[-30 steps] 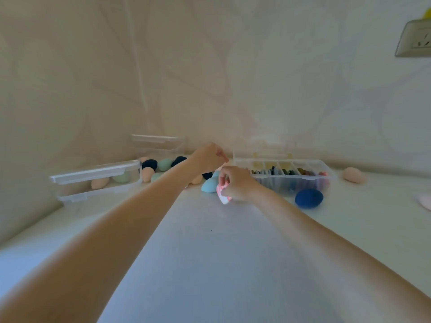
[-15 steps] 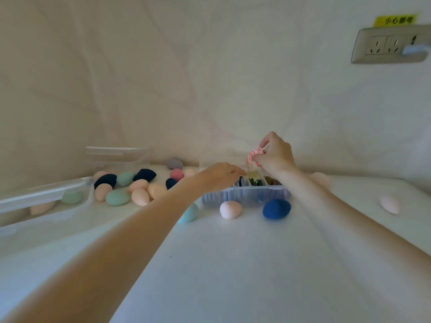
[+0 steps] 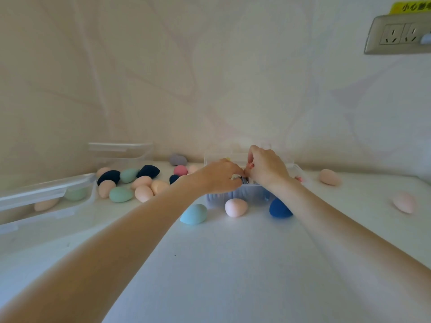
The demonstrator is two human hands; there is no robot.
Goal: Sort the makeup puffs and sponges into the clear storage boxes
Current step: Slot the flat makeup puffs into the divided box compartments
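Both hands over the divided clear box [image 3: 235, 194] at back-centre of the table [image 3: 233, 264]. Right hand [image 3: 268, 167] pinches a small pink-and-white puff [image 3: 250, 165] just above the compartments. Left hand [image 3: 219, 174] has fingers curled down at the box rim; can't tell if it grips anything. Light blue sponge [image 3: 194, 214], pale pink sponge [image 3: 235, 207] & dark blue sponge [image 3: 278, 208] lie just in front of the box. Loose sponge pile [image 3: 130, 183] to the left, near a second clear box [image 3: 44, 197].

Both arms reach forward, left hand [image 3: 219, 176] and right hand [image 3: 268, 167] curled, touching.
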